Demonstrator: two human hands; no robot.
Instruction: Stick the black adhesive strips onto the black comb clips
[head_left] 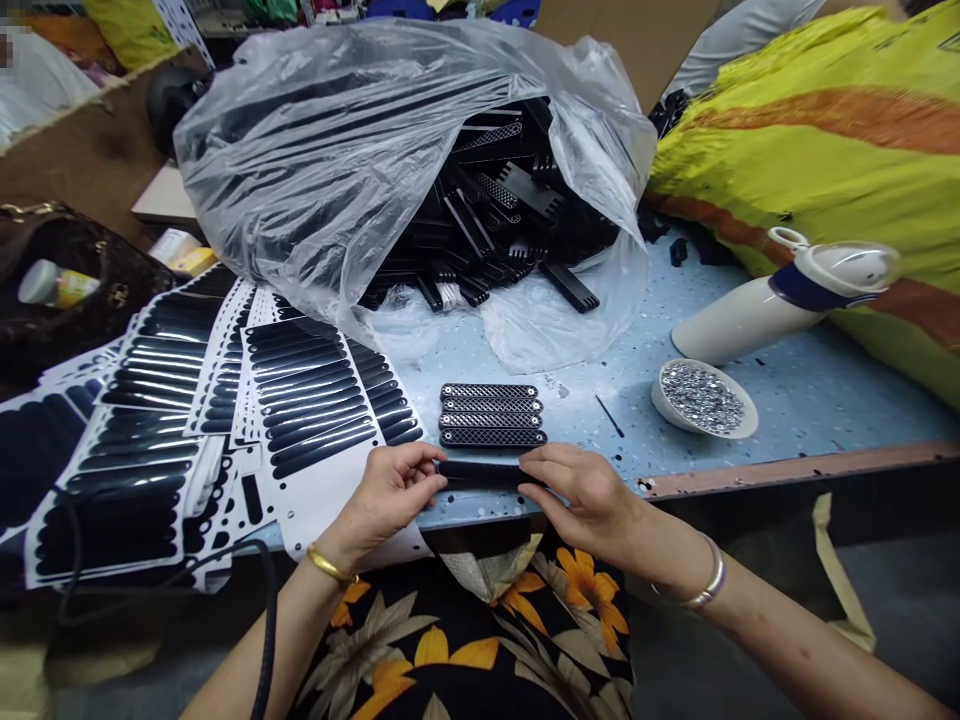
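Note:
A long, narrow black piece point(482, 473) lies level near the table's front edge, between my two hands. My left hand point(399, 490) pinches its left end between thumb and fingertips. At the other end, my right hand point(574, 488) grips it with fingers above and thumb below. I cannot make out whether a thin black sticker lies on top of it. Just beyond it are several black plastic bars point(492, 415) in a neat stack of rows, with a mesh pattern and a shiny dot near each end. White sheets of oblong black stickers point(307, 390) spread out beside my left hand.
A large clear plastic bag point(300, 150) of loose black plastic parts point(480, 220) stands at the back. To the right are a white bowl point(679, 418) of small shiny metal pieces, a leaning white bottle point(742, 320), a thin black stick point(609, 416) and a yellow sack point(840, 150).

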